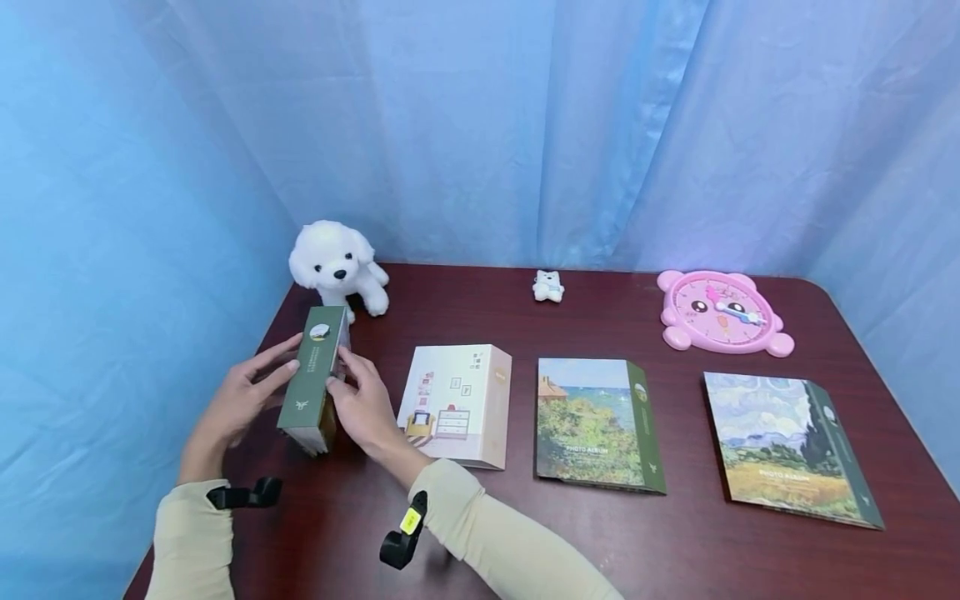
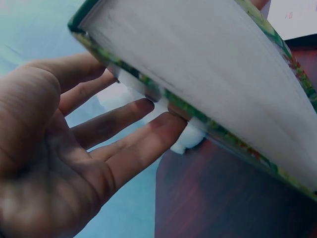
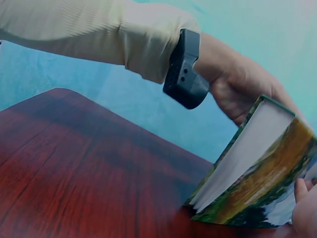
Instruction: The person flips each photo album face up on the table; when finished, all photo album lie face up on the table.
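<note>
A thick photo album (image 1: 309, 371) with a dark green spine stands on its open edge at the table's left side, spine upward. My left hand (image 1: 238, 398) touches its left cover with extended fingers. Against the opposite cover rest the fingers of my right hand (image 1: 365, 406), so the album is between both hands. White page edges (image 2: 198, 74) show in the left wrist view. In the right wrist view the painted cover (image 3: 262, 178) faces the camera, and only part of the right hand is visible at the edge.
A white plush dog (image 1: 337, 262) sits just behind the album. To the right lie a cream album (image 1: 453, 404), a seaside-painting album (image 1: 592, 425) and a wheatfield-painting album (image 1: 783, 446). Farther back are a small white bear figure (image 1: 548, 286) and a pink toy clock (image 1: 722, 312).
</note>
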Motion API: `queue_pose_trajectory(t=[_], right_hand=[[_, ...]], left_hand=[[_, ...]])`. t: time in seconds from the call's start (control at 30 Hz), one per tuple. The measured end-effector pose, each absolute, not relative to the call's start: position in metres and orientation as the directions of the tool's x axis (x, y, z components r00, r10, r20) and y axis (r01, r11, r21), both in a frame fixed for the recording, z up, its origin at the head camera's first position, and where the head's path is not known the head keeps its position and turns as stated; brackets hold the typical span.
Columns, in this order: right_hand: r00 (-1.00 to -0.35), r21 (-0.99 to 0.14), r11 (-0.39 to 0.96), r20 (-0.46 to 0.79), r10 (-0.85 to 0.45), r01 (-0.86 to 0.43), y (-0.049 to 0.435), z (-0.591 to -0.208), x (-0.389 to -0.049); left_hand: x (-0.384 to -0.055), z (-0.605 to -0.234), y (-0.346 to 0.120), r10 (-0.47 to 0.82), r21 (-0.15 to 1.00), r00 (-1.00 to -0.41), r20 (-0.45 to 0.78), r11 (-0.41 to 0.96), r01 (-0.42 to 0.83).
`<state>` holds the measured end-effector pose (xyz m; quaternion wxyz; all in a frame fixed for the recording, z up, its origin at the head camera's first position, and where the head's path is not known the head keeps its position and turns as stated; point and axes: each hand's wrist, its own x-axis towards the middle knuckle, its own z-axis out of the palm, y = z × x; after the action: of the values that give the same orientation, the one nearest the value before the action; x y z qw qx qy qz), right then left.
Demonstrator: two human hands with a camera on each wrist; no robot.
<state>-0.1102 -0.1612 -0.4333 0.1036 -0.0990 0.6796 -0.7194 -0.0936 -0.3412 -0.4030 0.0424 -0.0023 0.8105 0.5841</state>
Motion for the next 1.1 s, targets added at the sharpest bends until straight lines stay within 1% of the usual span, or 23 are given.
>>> queue_pose_trajectory(t=[0.17,0.37,0.47,0.6,0.7,0.83,0.97,1.1], right_hand=[[-0.949,-0.998,0.063,-0.031,-0.315,0.012,-0.166,-0.444,-0.106],[-0.915,-0.981,0.187,-0.036,-0.401,-0.044,-0.171,-0.456,-0.102],[-0.891,-0.971,0.237,-0.076,-0.448,-0.037,-0.173,-0.461,-0.101],[-0.865,-0.950,0.311,-0.138,-0.482,-0.022,-0.175,-0.465,-0.099],[-0.864,-0.927,0.372,-0.156,-0.479,-0.039,-0.175,-0.468,-0.098],[-0.870,-0.901,0.432,-0.178,-0.459,-0.044,-0.176,-0.470,-0.098],[-0.876,-0.896,0.444,-0.203,-0.438,-0.014,-0.175,-0.468,-0.098],[-0.881,-0.903,0.428,-0.231,-0.414,0.035,-0.173,-0.466,-0.096]], left_hand=[[-0.089,-0.401,-0.348,-0.009,0.927,-0.997,-0.081,0.368,-0.079],[-0.082,-0.396,-0.357,-0.087,0.857,-0.992,-0.088,0.502,-0.120],[-0.079,-0.393,-0.362,-0.108,0.826,-0.990,-0.095,0.546,-0.139],[-0.078,-0.389,-0.368,-0.118,0.787,-0.982,-0.146,0.588,-0.188],[-0.080,-0.388,-0.370,-0.122,0.747,-0.974,-0.190,0.626,-0.225],[-0.082,-0.386,-0.373,-0.101,0.709,-0.972,-0.211,0.669,-0.223],[-0.082,-0.388,-0.377,-0.073,0.707,-0.970,-0.233,0.672,-0.221],[-0.083,-0.401,-0.383,-0.067,0.712,-0.960,-0.273,0.657,-0.248]])
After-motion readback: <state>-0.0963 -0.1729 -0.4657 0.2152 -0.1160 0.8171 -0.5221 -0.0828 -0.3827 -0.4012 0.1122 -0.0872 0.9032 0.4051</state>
